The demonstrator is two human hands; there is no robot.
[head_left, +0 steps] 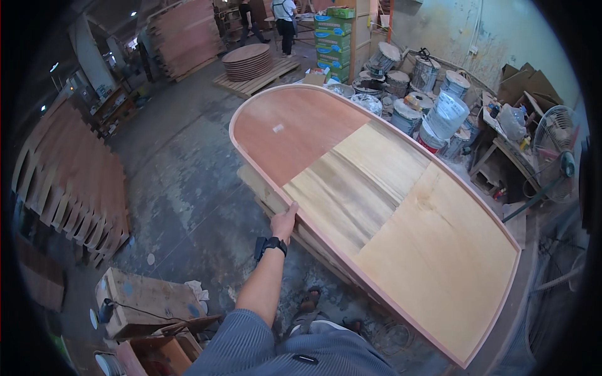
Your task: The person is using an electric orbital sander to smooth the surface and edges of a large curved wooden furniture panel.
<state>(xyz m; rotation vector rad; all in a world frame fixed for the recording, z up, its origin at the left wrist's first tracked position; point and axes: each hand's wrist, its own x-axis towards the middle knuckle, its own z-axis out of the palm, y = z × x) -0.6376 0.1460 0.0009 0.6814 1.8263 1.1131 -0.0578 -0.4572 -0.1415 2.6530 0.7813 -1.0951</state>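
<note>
A large wooden panel (357,182) with one rounded end and a raised pinkish rim fills the middle and right. Its face is reddish-brown at the far end and pale yellow, partly dark-streaked, nearer me. A small white patch (278,129) lies on the reddish part. My left hand (285,222), with a dark band on its wrist, is closed on the panel's left rim, thumb on top and fingers mostly hidden beneath. Under the panel, pale wooden boards (263,188) show along the left side. My right hand is out of sight.
Paint buckets (407,116) crowd the wall beyond the panel, near a standing fan (558,160). Curved wooden pieces (75,178) are stacked at left. A wooden box (150,297) stands at lower left. Round boards (248,62) sit on a pallet; two people stand farther back.
</note>
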